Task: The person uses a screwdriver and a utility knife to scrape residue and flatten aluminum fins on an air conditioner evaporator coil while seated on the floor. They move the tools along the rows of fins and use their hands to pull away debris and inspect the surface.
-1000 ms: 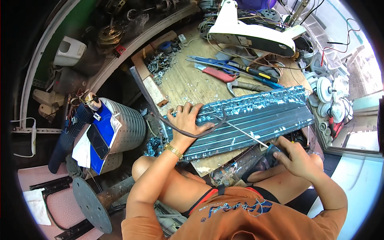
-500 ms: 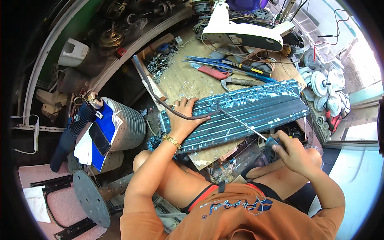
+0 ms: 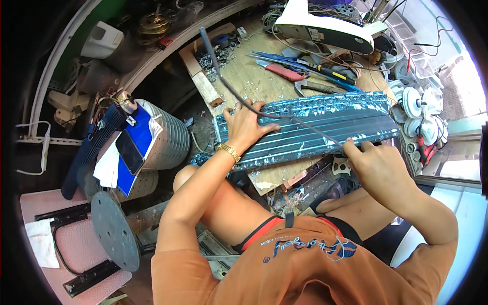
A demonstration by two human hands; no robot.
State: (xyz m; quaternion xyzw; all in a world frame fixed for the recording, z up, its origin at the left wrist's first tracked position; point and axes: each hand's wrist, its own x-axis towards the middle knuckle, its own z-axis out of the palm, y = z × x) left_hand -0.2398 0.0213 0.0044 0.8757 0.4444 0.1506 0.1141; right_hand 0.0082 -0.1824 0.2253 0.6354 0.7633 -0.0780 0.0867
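Observation:
A long black metal panel [image 3: 325, 132] with parallel ribs and a flaking, silvery-blue far edge lies across the near part of a wooden worktop [image 3: 274, 81]. My left hand [image 3: 246, 122] rests on the panel's left part, fingers spread, a watch on the wrist. A bent dark strip [image 3: 222, 76] runs over that hand, its upper end raised past the worktop's left edge. My right hand [image 3: 376, 165] is closed at the lower right of the panel on what looks like the screwdriver [image 3: 330, 140], whose shaft slants up-left to the strip and whose handle is hidden by the fingers.
Pliers, a red-handled cutter [image 3: 284, 71], a hammer [image 3: 315, 87], loose screws and a white machine housing [image 3: 325, 30] lie behind the panel. A perforated drum [image 3: 170, 137] with phone [image 3: 129, 152] and papers stands left, near a round metal plate [image 3: 114, 229]. White pulleys [image 3: 414, 109] sit right.
The view has shifted, so the bench sits higher in it. The strip's upper end has risen. My right hand has turned, fingers now covering the blue screwdriver handle seen earlier.

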